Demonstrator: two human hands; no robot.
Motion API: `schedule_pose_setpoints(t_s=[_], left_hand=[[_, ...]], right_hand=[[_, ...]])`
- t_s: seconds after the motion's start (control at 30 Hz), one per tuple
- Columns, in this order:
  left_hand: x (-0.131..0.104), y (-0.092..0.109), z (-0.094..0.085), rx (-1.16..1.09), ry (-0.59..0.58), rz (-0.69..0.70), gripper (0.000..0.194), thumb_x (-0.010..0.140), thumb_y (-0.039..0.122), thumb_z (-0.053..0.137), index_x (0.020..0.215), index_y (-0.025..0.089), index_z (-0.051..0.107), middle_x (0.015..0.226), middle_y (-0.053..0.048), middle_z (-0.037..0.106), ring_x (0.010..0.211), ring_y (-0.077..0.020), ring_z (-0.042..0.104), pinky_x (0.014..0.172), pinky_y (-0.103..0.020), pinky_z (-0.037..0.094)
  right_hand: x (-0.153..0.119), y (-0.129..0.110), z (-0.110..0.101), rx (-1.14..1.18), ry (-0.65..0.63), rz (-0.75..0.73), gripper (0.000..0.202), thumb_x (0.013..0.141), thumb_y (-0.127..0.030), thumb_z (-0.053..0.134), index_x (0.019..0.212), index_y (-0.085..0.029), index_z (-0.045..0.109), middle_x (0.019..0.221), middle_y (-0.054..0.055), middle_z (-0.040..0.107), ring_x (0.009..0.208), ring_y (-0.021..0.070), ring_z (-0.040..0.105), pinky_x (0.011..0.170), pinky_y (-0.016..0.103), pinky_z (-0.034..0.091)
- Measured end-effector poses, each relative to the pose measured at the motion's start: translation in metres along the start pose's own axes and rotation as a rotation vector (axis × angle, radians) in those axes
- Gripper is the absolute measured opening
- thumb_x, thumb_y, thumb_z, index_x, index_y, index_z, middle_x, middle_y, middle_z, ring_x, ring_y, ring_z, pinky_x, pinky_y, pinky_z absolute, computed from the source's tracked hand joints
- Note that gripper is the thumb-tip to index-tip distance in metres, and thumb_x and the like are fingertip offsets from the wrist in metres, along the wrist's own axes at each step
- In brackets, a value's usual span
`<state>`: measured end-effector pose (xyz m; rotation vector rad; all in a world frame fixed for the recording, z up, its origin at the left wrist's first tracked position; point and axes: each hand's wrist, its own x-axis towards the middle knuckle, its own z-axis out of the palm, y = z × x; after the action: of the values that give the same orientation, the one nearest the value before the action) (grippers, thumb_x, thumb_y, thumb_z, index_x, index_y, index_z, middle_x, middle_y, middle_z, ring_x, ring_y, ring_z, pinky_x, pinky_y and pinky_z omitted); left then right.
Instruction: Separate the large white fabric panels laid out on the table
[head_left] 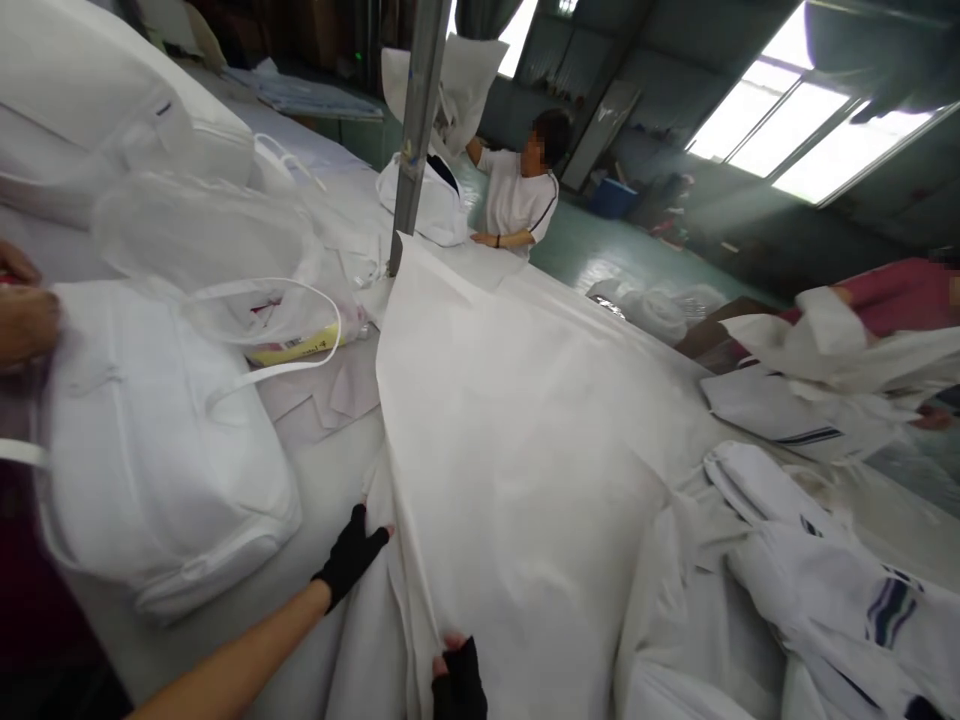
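White sheet under flat, spread left hand, edge pinched by right hand.

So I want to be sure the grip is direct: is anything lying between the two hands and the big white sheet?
Nothing visible. The left hand lies flat on the white sheet at its near edge, and the right hand pinches a fold of it. Only the black fingerless gloves come between.
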<state>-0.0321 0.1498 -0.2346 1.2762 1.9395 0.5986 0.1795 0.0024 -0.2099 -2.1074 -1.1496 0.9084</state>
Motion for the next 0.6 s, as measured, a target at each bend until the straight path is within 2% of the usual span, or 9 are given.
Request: schedule_pose_setpoints(t_s=[0.07,0.1,0.17,0.23,0.3,0.37,0.43,0.53,0.6], left_hand=[[0.004,0.043,0.002,-0.176,0.065,-0.007,0.071,0.087,0.036,0.050,0.147,0.009,0.022,0.144,-0.021,0.041,0.130,-0.0280,0.045,0.106,-0.043,0.042],[0.000,0.060,0.004,-0.243,0.079,0.059,0.070,0.088,0.031,0.047,0.148,0.011,0.018,0.147,-0.018,0.037,0.134,-0.0259,0.041,0.110,-0.043,0.037],[-0.024,0.074,0.007,-0.324,0.028,0.230,0.064,0.088,0.024,0.041,0.148,0.017,0.022,0.149,-0.010,0.035,0.138,-0.0209,0.034,0.116,-0.040,0.029],[-0.059,0.056,0.010,-0.344,-0.095,0.314,0.058,0.089,0.023,0.037,0.146,0.018,0.030,0.149,-0.007,0.037,0.138,-0.0186,0.033,0.118,-0.038,0.024],[-0.093,0.014,0.009,-0.320,-0.150,0.226,0.057,0.090,0.026,0.035,0.145,0.013,0.031,0.149,-0.010,0.035,0.139,-0.0202,0.031,0.119,-0.039,0.021],[-0.116,-0.030,0.002,-0.286,-0.118,0.098,0.060,0.090,0.028,0.035,0.147,0.010,0.027,0.150,-0.013,0.033,0.141,-0.0221,0.028,0.119,-0.041,0.018],[-0.126,-0.061,-0.009,-0.277,-0.066,0.045,0.062,0.090,0.029,0.036,0.148,0.011,0.025,0.151,-0.012,0.032,0.141,-0.0225,0.026,0.120,-0.041,0.017],[-0.123,-0.073,-0.024,-0.301,0.003,0.034,0.061,0.088,0.029,0.039,0.146,0.012,0.030,0.150,-0.011,0.033,0.140,-0.0232,0.029,0.120,-0.040,0.017],[-0.119,-0.068,-0.032,-0.311,0.059,-0.013,0.061,0.087,0.030,0.041,0.145,0.014,0.031,0.151,-0.010,0.032,0.140,-0.0241,0.028,0.119,-0.041,0.019]], right_hand=[[0.007,0.008,-0.010,0.064,-0.039,0.039,0.051,0.081,-0.052,0.048,0.113,-0.014,0.061,0.082,0.007,0.069,0.077,0.0231,0.066,0.072,0.032,0.055],[0.009,0.008,-0.015,0.095,-0.088,0.042,0.055,0.082,-0.056,0.046,0.112,-0.013,0.062,0.087,0.009,0.069,0.082,0.0238,0.066,0.076,0.033,0.055],[0.008,0.003,-0.026,0.140,-0.197,0.026,0.056,0.084,-0.060,0.045,0.106,-0.013,0.066,0.102,0.012,0.069,0.100,0.0266,0.063,0.090,0.035,0.051],[0.005,-0.008,-0.033,0.149,-0.295,0.004,0.054,0.084,-0.058,0.049,0.107,-0.013,0.067,0.111,0.014,0.067,0.109,0.0286,0.059,0.097,0.039,0.046],[0.003,-0.021,-0.036,0.168,-0.347,-0.024,0.051,0.080,-0.053,0.057,0.110,-0.013,0.067,0.111,0.014,0.066,0.106,0.0290,0.059,0.096,0.040,0.046],[0.005,-0.031,-0.036,0.235,-0.378,-0.048,0.043,0.077,-0.051,0.061,0.098,-0.014,0.069,0.099,0.012,0.069,0.095,0.0266,0.062,0.086,0.037,0.050],[0.013,-0.039,-0.039,0.349,-0.359,-0.022,0.037,0.077,-0.052,0.061,0.082,-0.015,0.065,0.080,0.006,0.067,0.077,0.0209,0.060,0.070,0.031,0.050],[0.037,-0.043,-0.062,0.486,-0.234,0.065,0.039,0.077,-0.054,0.062,0.075,-0.016,0.060,0.074,0.002,0.063,0.071,0.0167,0.055,0.065,0.028,0.047],[0.058,-0.040,-0.093,0.470,-0.020,0.046,0.044,0.076,-0.057,0.061,0.084,-0.014,0.063,0.083,0.004,0.066,0.081,0.0191,0.058,0.075,0.031,0.049]])
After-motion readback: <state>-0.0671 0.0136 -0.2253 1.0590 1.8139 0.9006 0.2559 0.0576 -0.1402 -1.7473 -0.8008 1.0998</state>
